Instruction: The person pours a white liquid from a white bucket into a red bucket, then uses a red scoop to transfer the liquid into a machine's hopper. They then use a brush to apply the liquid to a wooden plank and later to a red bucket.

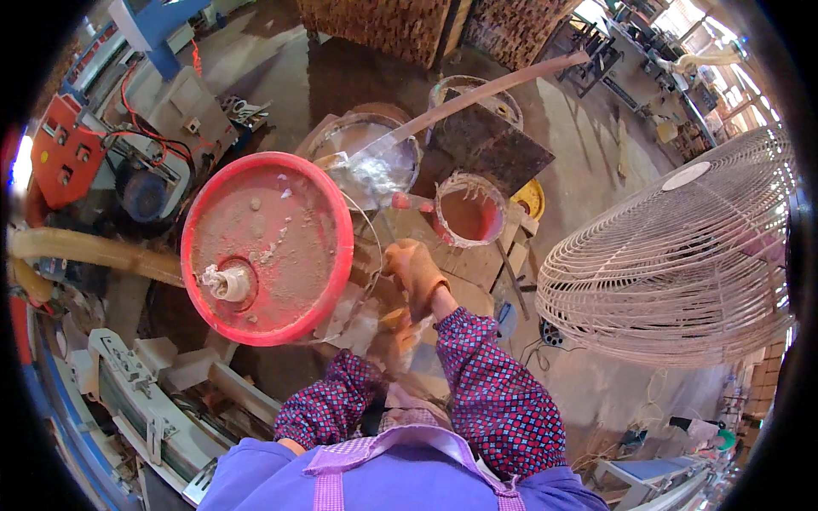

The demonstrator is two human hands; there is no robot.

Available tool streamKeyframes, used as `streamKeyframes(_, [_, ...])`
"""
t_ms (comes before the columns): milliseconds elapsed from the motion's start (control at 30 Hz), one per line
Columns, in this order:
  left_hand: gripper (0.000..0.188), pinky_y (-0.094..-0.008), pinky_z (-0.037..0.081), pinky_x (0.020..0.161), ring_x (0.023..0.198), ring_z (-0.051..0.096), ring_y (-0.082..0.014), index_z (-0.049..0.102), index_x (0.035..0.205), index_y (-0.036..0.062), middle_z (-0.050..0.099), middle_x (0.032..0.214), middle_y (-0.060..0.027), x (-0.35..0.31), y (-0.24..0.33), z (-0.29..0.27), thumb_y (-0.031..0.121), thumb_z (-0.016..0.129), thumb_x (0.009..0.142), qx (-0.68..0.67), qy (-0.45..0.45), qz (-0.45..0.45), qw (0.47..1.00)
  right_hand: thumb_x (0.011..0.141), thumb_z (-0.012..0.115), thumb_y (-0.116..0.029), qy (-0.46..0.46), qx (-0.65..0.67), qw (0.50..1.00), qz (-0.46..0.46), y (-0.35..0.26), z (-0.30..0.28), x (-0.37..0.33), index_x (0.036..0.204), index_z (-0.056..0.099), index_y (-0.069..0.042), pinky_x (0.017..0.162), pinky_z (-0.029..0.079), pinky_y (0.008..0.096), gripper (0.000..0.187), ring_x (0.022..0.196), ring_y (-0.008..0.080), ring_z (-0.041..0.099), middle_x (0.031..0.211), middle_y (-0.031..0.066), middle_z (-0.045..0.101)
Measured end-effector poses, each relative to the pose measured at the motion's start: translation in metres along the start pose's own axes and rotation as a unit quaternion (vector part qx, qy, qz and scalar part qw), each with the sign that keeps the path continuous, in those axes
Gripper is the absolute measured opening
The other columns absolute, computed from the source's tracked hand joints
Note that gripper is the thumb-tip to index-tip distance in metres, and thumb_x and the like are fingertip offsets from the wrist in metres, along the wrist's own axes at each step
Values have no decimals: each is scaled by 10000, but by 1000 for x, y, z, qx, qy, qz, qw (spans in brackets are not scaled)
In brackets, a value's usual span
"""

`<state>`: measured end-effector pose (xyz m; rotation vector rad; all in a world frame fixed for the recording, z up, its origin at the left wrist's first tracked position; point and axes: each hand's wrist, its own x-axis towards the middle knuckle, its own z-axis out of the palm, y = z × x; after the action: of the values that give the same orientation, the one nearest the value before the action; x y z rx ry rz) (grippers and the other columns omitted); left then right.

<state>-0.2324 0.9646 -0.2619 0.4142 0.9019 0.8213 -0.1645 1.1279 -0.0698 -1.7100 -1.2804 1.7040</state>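
Observation:
A pail with a round red lid (281,213) fills the left middle, its top caked with brown dirt and a pale spout plug (228,283) standing up from it. Its thin wire handle (371,223) bows out to the right. My right hand (415,271), in an orange glove, is closed like a fist against this wire. Lower down, close to my body, my left hand (397,339) wears an orange glove too; it is blurred beside the pail's pale side, and its fingers cannot be made out.
Beyond my hands stand an open pail of brown matter (469,209) and a plastic-lined tub (368,157). A long wooden stick (494,88) slants above them. Right is a large caged fan (673,255); left are machines (141,192) and a thick hose (102,249).

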Motion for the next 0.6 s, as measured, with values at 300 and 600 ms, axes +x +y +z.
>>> streamKeyframes(300, [293, -257, 438, 831, 1014, 532, -97, 493, 1222, 117, 544, 1122, 0, -2, 11, 10, 259, 487, 966, -7, -7, 15, 1000, 884, 517, -234, -62, 23, 993, -101, 23, -14, -28, 902, 609, -28, 451, 400, 282, 226, 507, 107, 481, 678, 16, 545])
streamKeyframes(600, [312, -306, 486, 843, 1048, 564, -148, 487, 1231, 100, 560, 1133, -52, -23, 54, 28, 231, 498, 948, 45, -15, 58, 997, 932, 523, -311, -131, 151, 980, 23, 39, -41, -57, 1181, 577, -27, 437, 327, 231, 382, 472, 72, 403, 676, -9, 516])
